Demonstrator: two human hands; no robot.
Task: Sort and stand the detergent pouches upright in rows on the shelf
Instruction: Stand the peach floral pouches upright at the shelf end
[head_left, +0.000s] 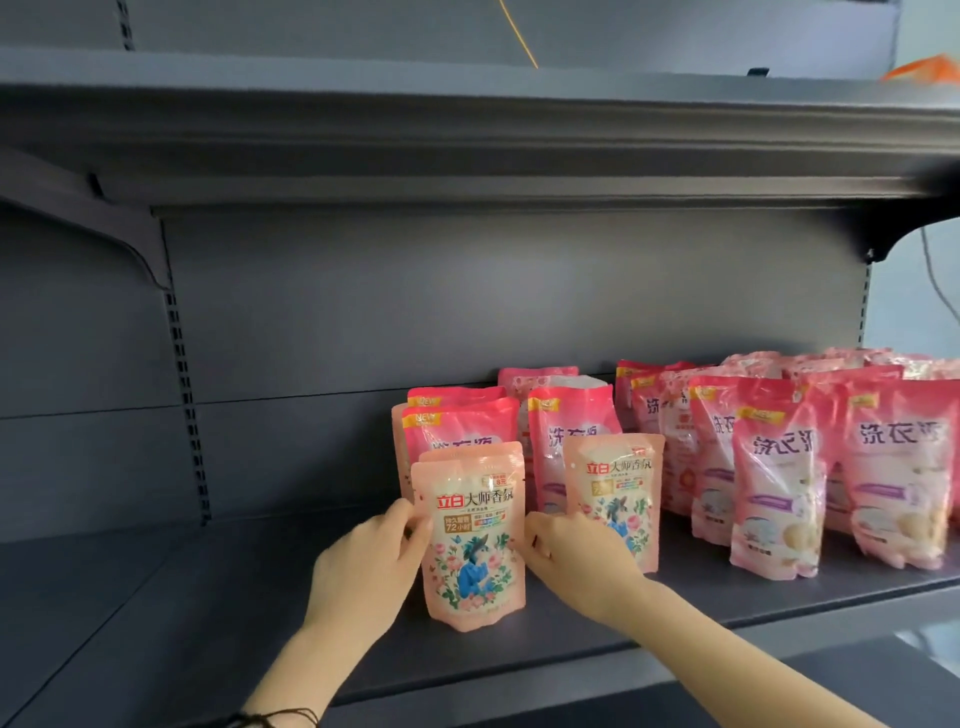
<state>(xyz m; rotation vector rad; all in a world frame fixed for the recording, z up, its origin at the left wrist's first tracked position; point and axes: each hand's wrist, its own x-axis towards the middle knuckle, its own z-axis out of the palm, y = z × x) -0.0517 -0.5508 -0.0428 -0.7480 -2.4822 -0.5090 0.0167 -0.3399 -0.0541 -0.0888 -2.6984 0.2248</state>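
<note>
The front pale pouch (470, 540) hides the lower halves of the pink pouches (460, 423) behind it, and the right hand (569, 558) covers the lower left corner of the second pale pouch (626, 483). The rightmost pouch (906, 467) is cut by the right edge, as is a blurred orange thing (924, 70) up top, too vague to name.

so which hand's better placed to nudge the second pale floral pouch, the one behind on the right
Right. The right hand overlaps the lower left corner of the second pale pouch. The left hand is at the far, left edge of the front pale pouch, which stands between.
</note>
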